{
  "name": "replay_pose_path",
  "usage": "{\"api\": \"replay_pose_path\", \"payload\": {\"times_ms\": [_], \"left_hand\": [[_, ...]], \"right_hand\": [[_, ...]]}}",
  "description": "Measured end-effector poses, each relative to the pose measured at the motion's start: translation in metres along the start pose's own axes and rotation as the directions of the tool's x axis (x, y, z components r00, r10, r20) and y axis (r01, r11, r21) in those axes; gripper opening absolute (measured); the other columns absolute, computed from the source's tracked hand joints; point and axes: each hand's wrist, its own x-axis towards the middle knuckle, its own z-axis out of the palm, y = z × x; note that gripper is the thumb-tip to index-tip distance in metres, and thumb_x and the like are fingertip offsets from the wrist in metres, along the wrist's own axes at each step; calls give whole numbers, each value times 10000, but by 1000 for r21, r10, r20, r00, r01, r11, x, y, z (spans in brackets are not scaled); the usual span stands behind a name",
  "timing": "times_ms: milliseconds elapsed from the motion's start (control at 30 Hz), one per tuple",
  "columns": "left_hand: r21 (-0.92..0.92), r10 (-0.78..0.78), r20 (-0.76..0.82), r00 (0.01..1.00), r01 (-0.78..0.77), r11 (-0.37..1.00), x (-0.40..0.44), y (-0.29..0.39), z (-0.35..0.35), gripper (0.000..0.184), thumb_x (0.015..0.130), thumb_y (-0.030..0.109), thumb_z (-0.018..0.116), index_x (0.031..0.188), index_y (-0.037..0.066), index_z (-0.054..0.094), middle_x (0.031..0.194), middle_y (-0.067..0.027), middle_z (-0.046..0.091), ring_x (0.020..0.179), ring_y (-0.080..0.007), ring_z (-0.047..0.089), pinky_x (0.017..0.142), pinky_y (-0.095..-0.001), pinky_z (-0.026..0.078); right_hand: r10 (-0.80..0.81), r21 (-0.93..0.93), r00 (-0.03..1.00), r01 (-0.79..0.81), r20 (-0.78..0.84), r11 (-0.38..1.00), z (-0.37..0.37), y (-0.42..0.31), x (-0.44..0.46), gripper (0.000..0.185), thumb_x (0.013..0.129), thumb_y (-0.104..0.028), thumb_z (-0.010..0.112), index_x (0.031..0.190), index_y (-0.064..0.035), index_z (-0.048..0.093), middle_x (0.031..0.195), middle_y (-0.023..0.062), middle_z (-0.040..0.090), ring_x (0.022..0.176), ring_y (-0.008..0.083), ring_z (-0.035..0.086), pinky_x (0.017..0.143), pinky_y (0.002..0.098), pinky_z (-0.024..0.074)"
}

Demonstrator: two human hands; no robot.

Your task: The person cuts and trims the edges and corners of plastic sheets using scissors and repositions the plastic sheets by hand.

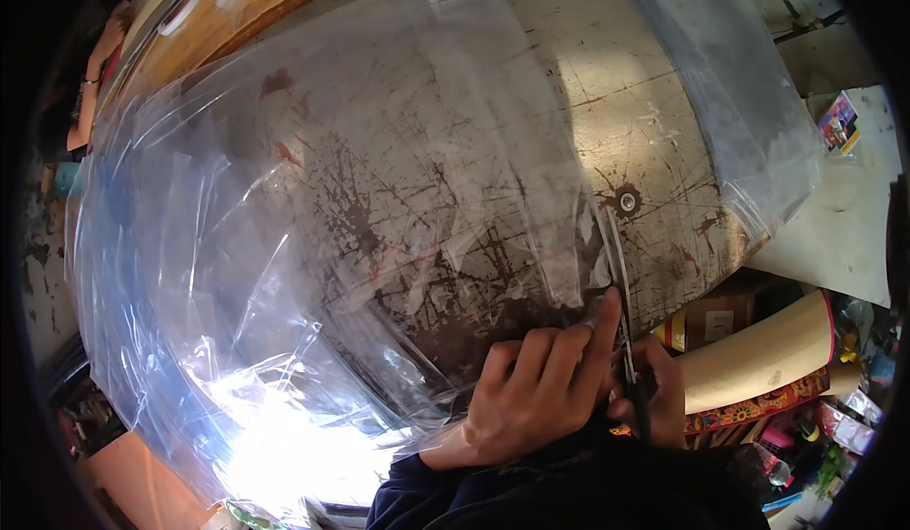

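Clear sheet [379, 141] spans surface [654, 151] to near edge. Left hand [540, 392] presses there, likely to steady it; can't tell if pinching. Right hand [666, 388] closed round dark-handled tool [639, 402] alongside.

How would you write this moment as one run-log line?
left hand: at clear plastic sheet, index finger extended | right hand: gripping dark tool | surface: scratched table under sheet | tool-sheet contact: unclear

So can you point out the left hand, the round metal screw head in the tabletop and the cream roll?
Left hand [543, 390]: head view, on the back of the hand.
Screw head [627, 202]: head view, at its centre.
Cream roll [761, 353]: head view, on its outer surface, around mid-length.
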Motion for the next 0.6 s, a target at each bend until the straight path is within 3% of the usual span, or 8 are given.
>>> {"api": "replay_pose_path", "payload": {"times_ms": [133,200,233,300,433,500,600], "left_hand": [[10,5,15,1000,-5,1000,0,0,1,363,842,245,478,1145,100,614,740,57,441,618,-51,438,526,-207,308],[-7,-34,-60,998,34,999,-1,3,4,388,670,246,577,1031,152,685,711,50,439,575,-84,432,511,-262,302],[-9,-34,-58,998,33,999,-1,3,3,388,670,246,577,1031,152,685,711,50,439,575,-84,432,511,-262,302],[30,-6,-35,999,7,1000,-3,3,2,346,863,256,471,1149,124,613,739,78,437,621,-34,432,538,-198,303],[46,4,-58,998,-1,999,-5,3,3,342,874,267,470,1153,130,611,739,87,433,624,-26,431,537,-197,297],[44,-11,-86,996,15,999,-5,5,5,341,718,262,547,1021,203,692,720,81,444,593,-61,440,551,-253,295],[55,-10,-92,996,15,998,-6,5,6,327,740,270,536,1022,211,691,722,82,443,598,-61,440,558,-253,298]], "right_hand": [[2,-30,1000,-3,-23,1000,0,-3,0,673,550,-417,844,974,-2,527,712,-1,549,661,55,501,565,207,395],[19,-25,999,-20,-44,999,-1,-2,0,696,538,-430,847,972,6,521,713,5,549,664,60,503,569,210,398],[-15,-49,999,13,-52,999,-3,2,0,712,530,-436,849,969,13,514,714,10,547,666,65,502,571,212,399],[-48,-71,997,44,-62,997,-3,6,-1,728,522,-441,851,966,21,506,715,16,545,669,70,502,574,215,401],[-23,-3,998,23,-65,1000,-1,-2,2,744,524,-469,841,955,30,497,708,14,531,668,69,489,570,218,396],[-1,-6,999,1,-38,1000,-2,-4,2,740,528,-474,838,950,30,498,702,10,525,668,67,483,567,217,393],[-3,15,999,3,-38,1000,-4,-3,3,724,530,-471,837,939,24,505,691,-1,514,648,58,471,551,209,377]]}}
